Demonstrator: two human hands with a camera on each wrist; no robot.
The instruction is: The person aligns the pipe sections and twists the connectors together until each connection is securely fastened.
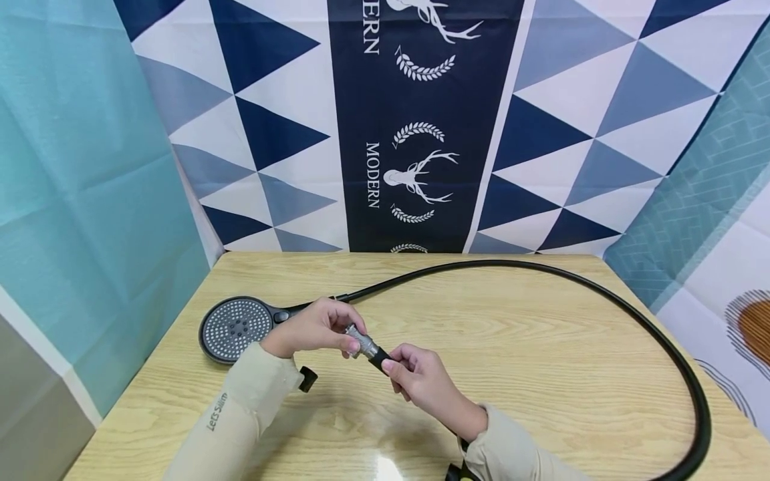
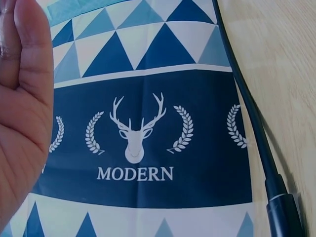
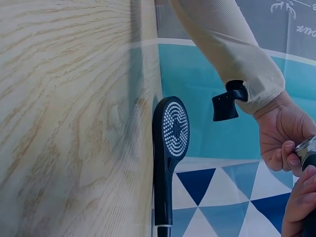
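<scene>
My left hand (image 1: 315,326) pinches a silvery metal fitting (image 1: 363,343) between thumb and fingers, over the middle of the table. Just below it, my right hand (image 1: 424,378) grips the black end piece (image 1: 379,359) joined to that fitting. A black hand shower (image 1: 237,329) lies at the left with its perforated face up, its handle partly hidden behind my left hand. From the handle a black shower hose (image 1: 499,264) arcs across the table and leaves the head view at bottom right. In the right wrist view both hands meet at the fitting (image 3: 307,146).
The wooden table (image 1: 529,334) ends at a patterned curtain (image 1: 415,133) behind and a teal cloth (image 1: 90,167) at the left. A black wrist mount (image 3: 227,104) sticks out from my left sleeve. The hose loop runs along the table's right side.
</scene>
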